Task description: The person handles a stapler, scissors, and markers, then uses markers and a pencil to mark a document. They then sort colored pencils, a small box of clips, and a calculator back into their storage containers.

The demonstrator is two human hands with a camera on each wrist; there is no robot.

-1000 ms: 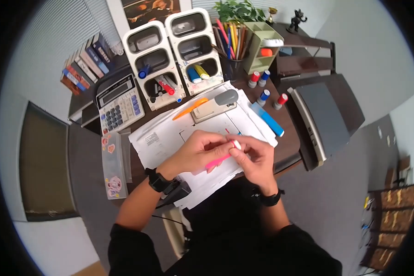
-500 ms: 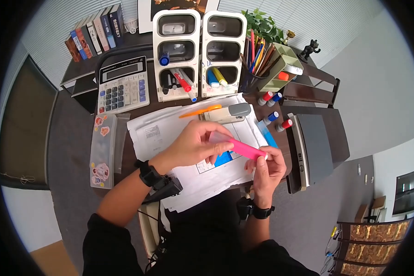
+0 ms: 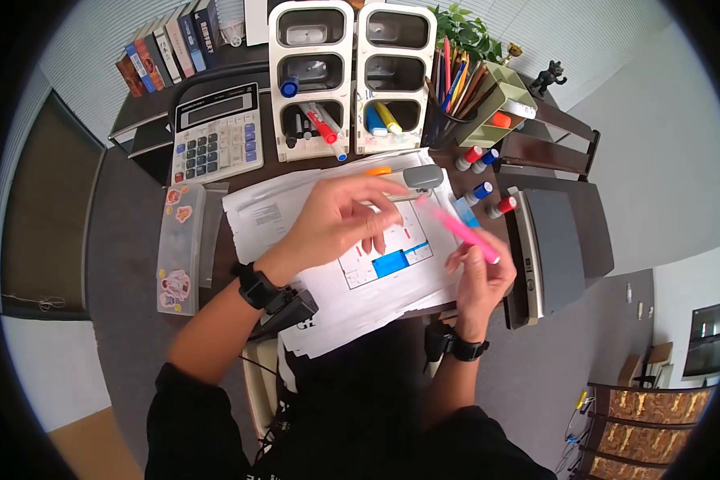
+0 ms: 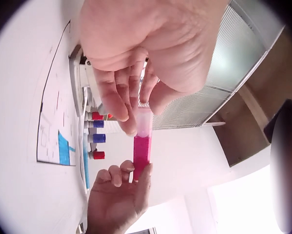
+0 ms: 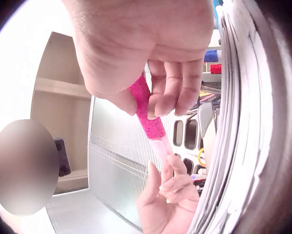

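Observation:
My right hand (image 3: 488, 284) pinches a pink highlighter (image 3: 461, 232) near its pink end, with the pale translucent end slanting up and left. My left hand (image 3: 336, 224) hovers over the papers with loosely bent fingers, close to that translucent end. Seen from the left wrist, its fingertips overlap the pale end (image 4: 144, 122) of the highlighter. Below the hands, a stack of white paper (image 3: 328, 320) bears a printed plan with a blue-coloured patch (image 3: 390, 264) and small red marks.
Behind the papers stand a white organizer (image 3: 350, 80) with markers and a cup of pencils (image 3: 452, 124). A stapler (image 3: 422, 178) lies at the paper's back edge. Calculator (image 3: 216, 148) and stickered case (image 3: 178, 256) are left; several red- and blue-capped bottles and a grey device (image 3: 564, 248) right.
The highlighter was between both hands; my left hand has come off it and my right hand has carried it right, tilting it more steeply. More of the plan shows.

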